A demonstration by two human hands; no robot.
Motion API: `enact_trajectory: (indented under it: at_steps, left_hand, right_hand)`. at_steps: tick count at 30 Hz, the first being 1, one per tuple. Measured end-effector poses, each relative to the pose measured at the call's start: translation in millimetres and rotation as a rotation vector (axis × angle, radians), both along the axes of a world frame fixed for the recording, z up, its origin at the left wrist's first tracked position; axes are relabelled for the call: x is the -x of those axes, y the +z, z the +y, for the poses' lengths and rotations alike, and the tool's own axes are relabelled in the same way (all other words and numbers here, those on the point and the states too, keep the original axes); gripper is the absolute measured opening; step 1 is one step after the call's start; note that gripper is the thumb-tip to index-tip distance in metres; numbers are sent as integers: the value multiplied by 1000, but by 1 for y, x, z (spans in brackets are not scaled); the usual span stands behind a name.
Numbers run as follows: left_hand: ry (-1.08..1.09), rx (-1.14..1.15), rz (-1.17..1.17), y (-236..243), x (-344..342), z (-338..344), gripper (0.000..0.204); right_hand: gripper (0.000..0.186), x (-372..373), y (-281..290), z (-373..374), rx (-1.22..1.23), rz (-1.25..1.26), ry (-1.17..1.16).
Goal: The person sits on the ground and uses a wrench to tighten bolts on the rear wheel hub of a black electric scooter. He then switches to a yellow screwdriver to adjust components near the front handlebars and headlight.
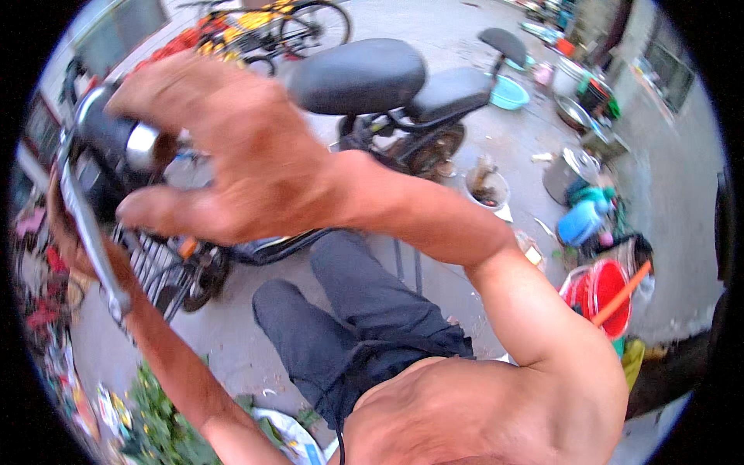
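A scooter's handlebar (105,143), with a dark grip and a chrome collar (143,147), fills the upper left. My right hand (232,151) reaches across to it with fingers spread, fingertips at the chrome collar and thumb below it, and is not closed around it. Coming up from the lower left, my left hand (60,225) sits at the far left behind the long silver brake lever (89,229). It seems wrapped around the bar end but is largely hidden. My dark trousers (349,310) show below.
The scooter's black seat (356,74) lies beyond my right wrist, with bicycles (294,27) behind it. On the concrete at right stand a white bucket (488,190), a teal basin (509,93), a blue jug (581,221) and a red bucket (604,287). Green leaves (163,418) lie lower left.
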State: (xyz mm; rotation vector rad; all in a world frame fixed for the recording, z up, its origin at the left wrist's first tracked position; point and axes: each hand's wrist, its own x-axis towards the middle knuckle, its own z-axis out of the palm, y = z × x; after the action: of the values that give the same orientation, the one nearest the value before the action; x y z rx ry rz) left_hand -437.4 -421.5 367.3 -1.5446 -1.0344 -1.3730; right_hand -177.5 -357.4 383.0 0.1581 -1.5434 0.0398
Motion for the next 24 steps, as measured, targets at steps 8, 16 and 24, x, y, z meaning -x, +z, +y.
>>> enact_trajectory:
  at_steps: [8,16,24]
  left_hand:
    - [14,-128,40,-13,-26,0,49]
    - [247,-196,257,-42,10,-19,37]
    - [692,-182,481,-105,122,-40,18]
  right_hand:
    - [42,6,13,-2,48,-96,-21]
    - [36,23,8,-1,115,-1,23]
    - [28,46,0,12,57,-297,-219]
